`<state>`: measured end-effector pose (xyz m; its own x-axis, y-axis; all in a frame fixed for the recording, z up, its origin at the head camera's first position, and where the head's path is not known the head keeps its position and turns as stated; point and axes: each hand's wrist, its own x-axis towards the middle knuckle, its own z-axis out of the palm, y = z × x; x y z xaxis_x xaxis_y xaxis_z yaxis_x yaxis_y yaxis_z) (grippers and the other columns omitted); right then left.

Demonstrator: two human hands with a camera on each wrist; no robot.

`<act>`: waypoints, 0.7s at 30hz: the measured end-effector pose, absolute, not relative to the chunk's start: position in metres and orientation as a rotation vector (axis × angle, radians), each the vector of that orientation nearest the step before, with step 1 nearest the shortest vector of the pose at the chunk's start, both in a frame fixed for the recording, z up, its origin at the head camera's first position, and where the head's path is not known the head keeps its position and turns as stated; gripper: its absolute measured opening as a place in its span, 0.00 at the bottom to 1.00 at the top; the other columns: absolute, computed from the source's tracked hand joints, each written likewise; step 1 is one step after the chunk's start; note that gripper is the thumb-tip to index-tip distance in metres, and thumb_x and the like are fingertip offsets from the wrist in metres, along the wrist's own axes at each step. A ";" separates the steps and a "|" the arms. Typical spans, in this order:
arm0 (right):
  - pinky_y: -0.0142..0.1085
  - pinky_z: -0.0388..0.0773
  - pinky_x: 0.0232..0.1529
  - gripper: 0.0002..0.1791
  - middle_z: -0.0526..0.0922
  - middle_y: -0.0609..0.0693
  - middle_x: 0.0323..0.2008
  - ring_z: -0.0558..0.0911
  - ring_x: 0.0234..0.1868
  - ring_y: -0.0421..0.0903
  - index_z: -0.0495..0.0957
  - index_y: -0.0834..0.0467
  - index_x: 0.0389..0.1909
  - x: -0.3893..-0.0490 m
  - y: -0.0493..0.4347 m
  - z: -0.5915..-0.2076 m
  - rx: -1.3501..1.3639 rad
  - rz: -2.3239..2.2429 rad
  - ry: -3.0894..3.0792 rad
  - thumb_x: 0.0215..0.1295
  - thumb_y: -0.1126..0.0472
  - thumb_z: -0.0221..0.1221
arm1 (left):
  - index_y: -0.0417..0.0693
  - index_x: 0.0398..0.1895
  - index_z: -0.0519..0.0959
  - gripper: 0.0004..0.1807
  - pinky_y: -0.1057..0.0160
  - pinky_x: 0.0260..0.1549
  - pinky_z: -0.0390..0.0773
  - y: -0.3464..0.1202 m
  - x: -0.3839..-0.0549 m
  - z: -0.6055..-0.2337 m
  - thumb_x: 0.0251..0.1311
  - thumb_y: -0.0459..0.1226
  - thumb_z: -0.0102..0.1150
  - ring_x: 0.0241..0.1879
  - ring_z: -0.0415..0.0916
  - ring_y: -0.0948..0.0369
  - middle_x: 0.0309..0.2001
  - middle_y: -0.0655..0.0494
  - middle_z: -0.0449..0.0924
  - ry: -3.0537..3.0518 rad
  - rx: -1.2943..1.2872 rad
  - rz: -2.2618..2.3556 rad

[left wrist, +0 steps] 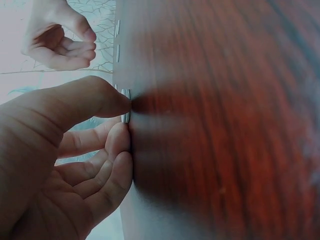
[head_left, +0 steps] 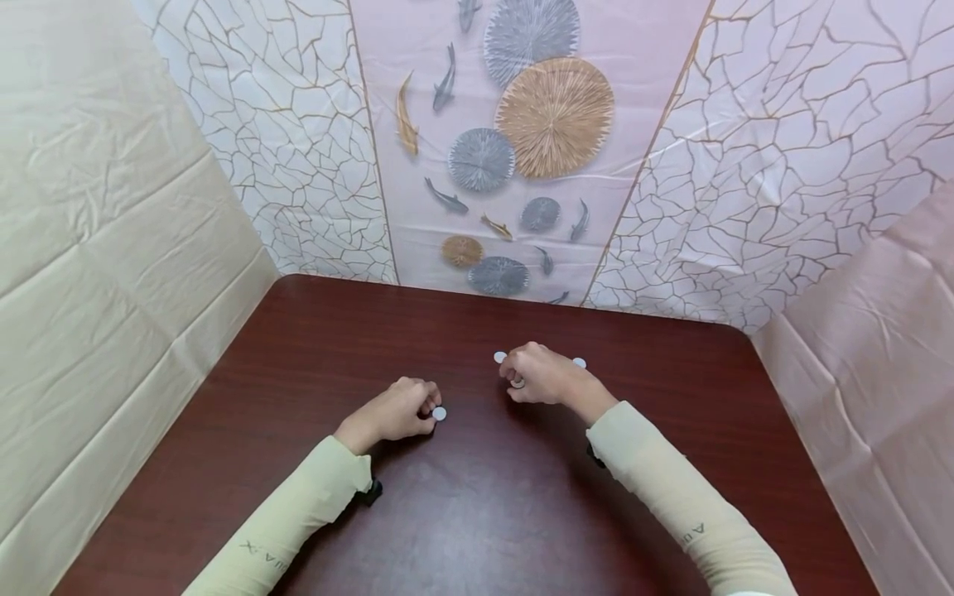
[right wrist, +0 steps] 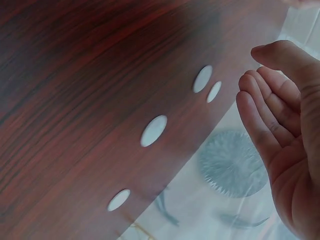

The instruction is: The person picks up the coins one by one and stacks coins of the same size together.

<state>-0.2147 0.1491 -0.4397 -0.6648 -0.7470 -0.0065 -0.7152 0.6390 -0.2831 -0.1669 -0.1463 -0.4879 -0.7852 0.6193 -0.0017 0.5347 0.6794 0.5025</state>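
My left hand (head_left: 398, 410) rests low at the table, its thumb and fingertips pinching a small round white disc (head_left: 440, 413). Seen edge-on in the left wrist view, that disc (left wrist: 126, 106) shows a layered, metallic-looking rim; whether it is a single piece I cannot tell. My right hand (head_left: 542, 374) hovers above the tabletop with fingers bent loosely and thumb apart from them. The right wrist view shows nothing in this hand (right wrist: 285, 110). Through its finger gap a white disc (head_left: 517, 383) appears. Several flat discs (right wrist: 153, 131) lie below it.
A white disc (head_left: 500, 358) lies just beyond the right fingertips, and another disc (head_left: 579, 363) sits behind the right wrist. The dark red wooden table (head_left: 477, 513) meets a patterned cloth (head_left: 477, 223) at its far edge. Plain cloths hang at both sides.
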 end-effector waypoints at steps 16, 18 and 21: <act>0.34 0.85 0.42 0.12 0.90 0.53 0.37 0.87 0.37 0.41 0.87 0.64 0.43 -0.234 0.168 -0.456 -1.093 -0.401 2.737 0.60 0.65 0.71 | 0.43 0.45 0.81 0.10 0.68 0.38 0.79 -0.148 -0.167 -0.486 0.62 0.33 0.68 0.37 0.78 0.64 0.37 0.56 0.83 2.710 0.948 0.728; 0.34 0.85 0.42 0.12 0.90 0.53 0.37 0.87 0.37 0.41 0.87 0.64 0.43 -0.236 0.168 -0.457 -1.070 -0.407 2.727 0.60 0.64 0.72 | 0.43 0.45 0.81 0.10 0.68 0.38 0.78 -0.148 -0.167 -0.486 0.62 0.33 0.68 0.36 0.78 0.64 0.36 0.56 0.83 2.708 0.944 0.727; 0.35 0.86 0.43 0.11 0.90 0.53 0.37 0.87 0.38 0.41 0.87 0.64 0.43 -0.238 0.167 -0.458 -1.039 -0.406 2.718 0.62 0.63 0.71 | 0.43 0.45 0.81 0.10 0.68 0.38 0.78 -0.148 -0.168 -0.486 0.62 0.33 0.68 0.36 0.77 0.64 0.36 0.57 0.82 2.706 0.938 0.729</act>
<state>-0.2383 0.1671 -0.4582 -0.7316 -0.6757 -0.0906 -0.6197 0.7145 -0.3247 -0.1676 -0.1476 -0.4863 -0.7830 0.6218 -0.0146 0.5302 0.6796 0.5070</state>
